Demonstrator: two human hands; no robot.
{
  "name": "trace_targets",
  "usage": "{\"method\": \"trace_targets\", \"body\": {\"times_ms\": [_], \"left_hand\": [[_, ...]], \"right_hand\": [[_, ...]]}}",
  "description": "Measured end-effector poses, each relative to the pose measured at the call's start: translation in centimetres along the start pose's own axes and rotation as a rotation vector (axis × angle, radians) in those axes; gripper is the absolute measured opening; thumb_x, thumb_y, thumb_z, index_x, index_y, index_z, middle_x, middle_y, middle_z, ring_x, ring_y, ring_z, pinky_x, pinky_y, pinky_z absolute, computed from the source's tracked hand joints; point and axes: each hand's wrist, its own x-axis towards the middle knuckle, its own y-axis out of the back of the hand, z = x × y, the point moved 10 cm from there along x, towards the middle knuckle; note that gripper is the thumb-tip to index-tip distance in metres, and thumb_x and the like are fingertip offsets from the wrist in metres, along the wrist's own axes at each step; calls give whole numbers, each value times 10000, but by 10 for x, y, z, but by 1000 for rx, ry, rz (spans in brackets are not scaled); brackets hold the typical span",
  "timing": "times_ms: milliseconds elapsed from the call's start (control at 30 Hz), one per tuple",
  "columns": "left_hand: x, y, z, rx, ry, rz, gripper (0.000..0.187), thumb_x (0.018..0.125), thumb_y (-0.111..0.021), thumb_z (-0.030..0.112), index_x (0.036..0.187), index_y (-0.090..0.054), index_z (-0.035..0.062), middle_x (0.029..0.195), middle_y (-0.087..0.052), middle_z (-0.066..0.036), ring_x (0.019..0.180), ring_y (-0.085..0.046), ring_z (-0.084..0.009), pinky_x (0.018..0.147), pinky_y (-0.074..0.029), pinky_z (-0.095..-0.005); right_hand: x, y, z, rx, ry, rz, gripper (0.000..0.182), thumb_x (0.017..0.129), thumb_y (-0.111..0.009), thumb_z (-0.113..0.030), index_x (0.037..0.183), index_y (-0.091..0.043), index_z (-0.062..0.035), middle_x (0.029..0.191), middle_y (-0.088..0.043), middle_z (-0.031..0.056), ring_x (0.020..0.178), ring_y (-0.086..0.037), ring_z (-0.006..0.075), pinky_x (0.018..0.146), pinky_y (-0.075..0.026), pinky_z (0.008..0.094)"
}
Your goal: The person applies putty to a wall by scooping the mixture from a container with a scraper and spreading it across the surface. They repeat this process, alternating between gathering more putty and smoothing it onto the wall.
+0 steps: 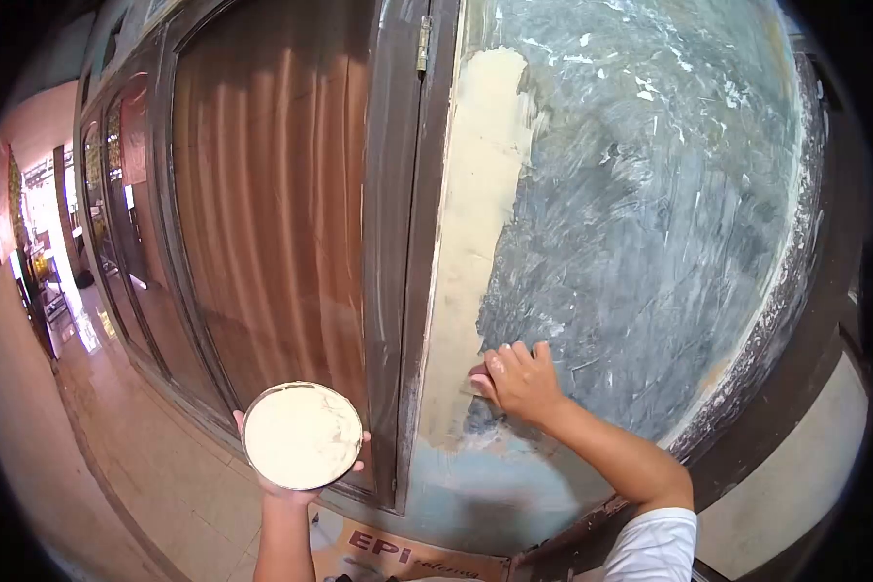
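My left hand (pixel 296 491) holds up a round tub of cream-coloured paste (pixel 303 435) from beneath, its fingertips showing at the rim. The paste fills the tub nearly to the edge, with a rough streak on the right side. At the wall, my right hand (pixel 521 381) is closed, fingers curled and dusted with white; whatever it grips is hidden. It is at the lower right edge of a tall cream band of paste (pixel 480 194), which runs beside the door frame. Right of the band, the wall (pixel 640 262) is grey and scratched, with white flecks.
A dark wooden door frame (pixel 388 252) with a brass-coloured hinge (pixel 424 45) stands left of the band. Brown curtains (pixel 272 213) hang behind its glass. Below the wall lies a printed orange banner (pixel 427 558). A tiled walkway (pixel 155 417) runs away to the left.
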Motion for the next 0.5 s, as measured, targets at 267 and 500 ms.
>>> {"method": "trace_targets", "body": {"times_ms": [267, 500], "left_hand": [[-9, 5, 2, 128, -31, 58, 1038, 868, -505, 882, 1552, -455, 104, 1514, -486, -301, 1272, -463, -713, 870, -535, -804], [-14, -1, -6, -5, -21, 41, 1182, 794, -508, 945, 1573, -400, 63, 1509, -437, -393, 1281, -435, -736, 915, -482, -844]], "right_hand": [[13, 19, 47, 21, -208, 4, 371, 952, -663, -514, 954, -654, -143, 835, -598, 57, 856, -563, 270, 770, -356, 465], [28, 50, 85, -147, -272, 204, 345, 964, -656, -489, 986, -671, -145, 865, -608, 38, 845, -554, 258, 737, -355, 463]]}}
